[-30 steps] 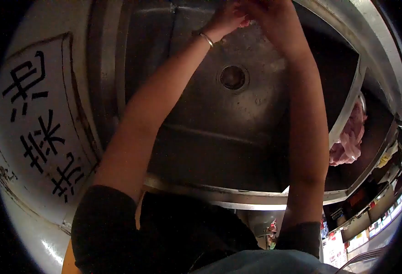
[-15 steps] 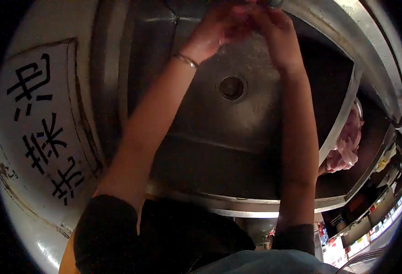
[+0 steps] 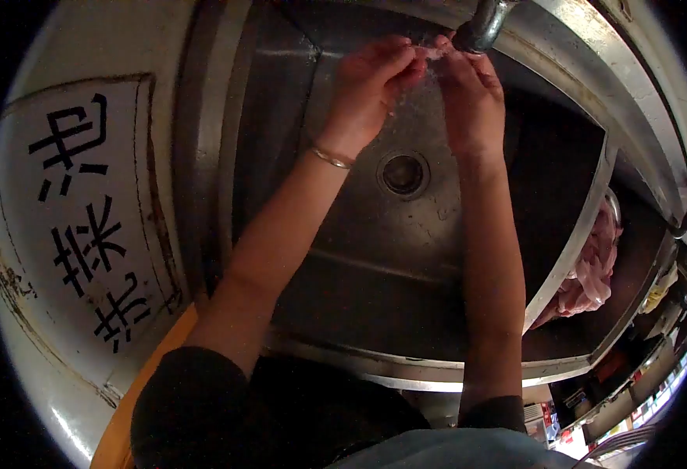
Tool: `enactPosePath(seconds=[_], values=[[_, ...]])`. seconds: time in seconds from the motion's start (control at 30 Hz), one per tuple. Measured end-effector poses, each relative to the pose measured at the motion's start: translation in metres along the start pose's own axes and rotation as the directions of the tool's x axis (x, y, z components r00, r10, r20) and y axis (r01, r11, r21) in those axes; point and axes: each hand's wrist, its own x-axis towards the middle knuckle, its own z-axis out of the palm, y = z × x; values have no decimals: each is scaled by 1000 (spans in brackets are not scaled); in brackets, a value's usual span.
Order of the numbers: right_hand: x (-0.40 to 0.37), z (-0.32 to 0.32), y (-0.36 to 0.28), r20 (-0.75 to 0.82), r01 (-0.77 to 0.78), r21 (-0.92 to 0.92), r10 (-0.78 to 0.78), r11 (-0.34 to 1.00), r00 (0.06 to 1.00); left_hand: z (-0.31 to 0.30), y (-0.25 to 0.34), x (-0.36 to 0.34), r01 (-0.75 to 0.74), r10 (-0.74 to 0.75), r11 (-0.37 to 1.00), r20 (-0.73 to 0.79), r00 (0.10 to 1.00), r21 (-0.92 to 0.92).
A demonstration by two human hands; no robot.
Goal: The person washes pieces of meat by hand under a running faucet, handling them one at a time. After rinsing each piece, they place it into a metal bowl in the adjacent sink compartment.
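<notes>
Both hands are raised over the far end of a metal sink (image 3: 343, 305), just beside the faucet (image 3: 484, 27). Between the fingertips a small pale pink piece of meat (image 3: 432, 53) is stretched. My left hand (image 3: 371, 90), with a bracelet on the wrist, pinches its left end. My right hand (image 3: 468, 94) grips the other end right under the faucet's mouth. The drain (image 3: 403, 174) lies nearer than the hands, between the forearms.
In the neighbouring basin at the right, a bowl holds a heap of pink raw meat (image 3: 593, 270). A white sign (image 3: 85, 203) with black characters is on the left. Various items sit on shelves at the lower right.
The view has shifted, so the sink and drain sit lower and the faucet shows more. My hands are a little farther apart, with the pink piece now visible between them.
</notes>
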Motion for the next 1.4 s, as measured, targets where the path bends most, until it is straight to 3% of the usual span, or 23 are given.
enactPosePath(seconds=[0.1,0.17,0.2,0.27,0.3,0.37,0.5,0.6,0.67,0.7,0.77,0.8,0.87,1.0,1.1,1.17,1.2,1.27,1.4], values=[[1,-12,-3,-135,-20,136,38,991,990,3,6,-3,-42,42,996,6,999,75],[0,-17,-3,-183,-104,-59,92,993,979,4,7,-2,-93,87,991,66,994,96],[-1,-19,-2,-184,-103,-59,90,993,979,4,7,-2,-92,86,991,68,994,95],[-3,-18,-1,-56,-67,-376,50,924,997,4,7,-2,-79,58,982,129,990,170],[-3,-17,1,-58,-67,-377,48,924,997,3,7,-2,-78,56,982,131,990,169],[-6,-10,1,132,62,-324,-20,944,991,2,9,-3,-85,47,969,166,985,232],[-3,-13,-3,141,66,-387,-11,920,990,0,11,-3,-138,99,933,133,986,333],[-3,-3,-12,56,-68,-433,102,899,993,-2,18,0,-196,194,905,43,980,378],[-2,0,-6,138,-113,-262,153,958,979,-2,23,-1,-166,130,940,137,982,297],[-1,-2,-6,137,-111,-261,151,959,979,-1,23,0,-166,130,940,139,982,298],[0,-7,-8,147,-19,-441,93,897,985,0,24,0,-165,127,927,132,983,338],[2,-10,-12,148,-19,-441,93,897,985,0,24,0,-166,128,927,131,983,338],[4,-13,-22,73,-143,-491,204,859,976,1,26,0,-152,126,913,93,988,378],[-1,-7,-19,157,-59,-330,116,942,981,2,25,-1,-129,119,942,52,992,309],[-2,-19,-15,180,-105,-310,167,945,969,1,25,-1,-127,113,952,66,991,279],[0,-32,-16,83,-286,-363,337,887,938,6,24,-3,-97,82,949,63,995,299],[1,-35,-11,83,-286,-363,337,887,938,9,24,-4,-97,82,949,63,995,299],[0,-35,-6,-29,-260,-187,259,947,965,14,23,-5,-74,47,940,90,995,333],[-9,-12,-7,23,-97,-105,100,990,995,19,21,-3,-81,38,947,141,989,310]])
